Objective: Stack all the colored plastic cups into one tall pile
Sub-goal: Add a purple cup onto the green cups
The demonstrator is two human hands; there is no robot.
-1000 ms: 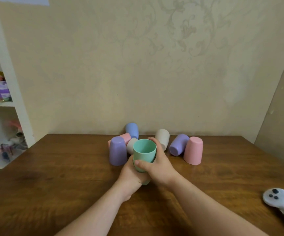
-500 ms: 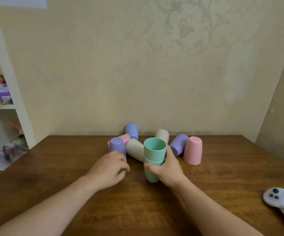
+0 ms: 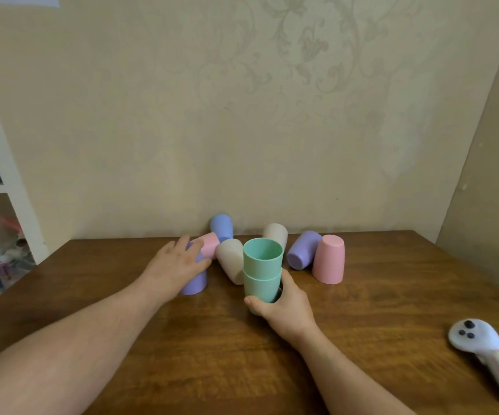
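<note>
Desk (image 3: 362, 339) carries two nested green cups (image 3: 262, 272) gripped in right hand (image 3: 287, 307) fingers, while left hand (image 3: 179, 265) wraps an upside-down purple cup (image 3: 196, 284), leaving six loose cups unstacked behind

2 mint-green cups (image 3: 262, 269) stand nested, mouths up, near the table's middle. Just left of them a beige cup (image 3: 232, 263) lies tipped on its side, and a purple cup (image 3: 194, 281) stands upside down, partly hidden. Behind these lie a pink cup (image 3: 209, 244) and a blue cup (image 3: 222, 227). Behind the green pair sits another beige cup (image 3: 276, 235). To the right, a purple cup (image 3: 303, 250) lies on its side, touching an upside-down pink cup (image 3: 329, 259).
</note>
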